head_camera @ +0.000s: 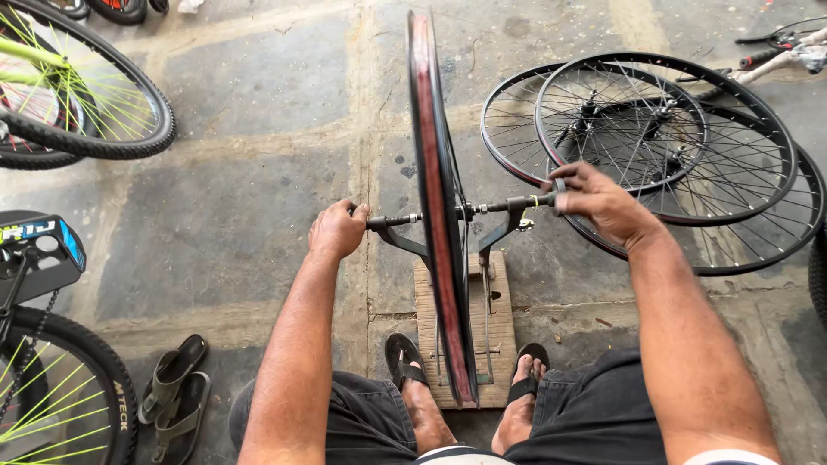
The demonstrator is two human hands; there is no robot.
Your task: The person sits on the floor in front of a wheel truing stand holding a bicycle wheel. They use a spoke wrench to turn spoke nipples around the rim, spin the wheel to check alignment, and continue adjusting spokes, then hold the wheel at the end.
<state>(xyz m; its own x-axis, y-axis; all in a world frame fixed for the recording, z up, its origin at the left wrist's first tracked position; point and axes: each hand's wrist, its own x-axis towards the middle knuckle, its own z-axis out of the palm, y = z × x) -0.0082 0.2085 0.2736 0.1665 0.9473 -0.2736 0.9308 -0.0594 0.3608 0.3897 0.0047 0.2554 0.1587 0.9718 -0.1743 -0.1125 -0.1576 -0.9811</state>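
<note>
Bicycle rim [435, 198], seen edge-on, upright in a truing stand [500, 237] on a wooden base [500, 344] resting on the stone floor [233, 172]. Reddish rim strip along the inner channel; lower end of the rim cut across by the shorts at the bottom edge. Left hand [338, 229] clenched around the left end of the axle [392, 221], fingers curled under and out of sight. Right hand [594, 202] grasping the right end of the axle, thumb and fingertips pinched on a small dark fitting; exact shape of that fitting hard to make out. Hub hidden behind the rim. Feet in dark sandals either side of the base. Three bare spoked wheels [680, 146] stacked flat on the floor at right, overlapping, the lowest partly covered by the right forearm. Bicycle tyre with green spokes [95, 103] upper left, cropped by the frame; another tyre [95, 387] and frame part lower left, likewise cropped. Spare pair of sandals [177, 392] beside it.
</note>
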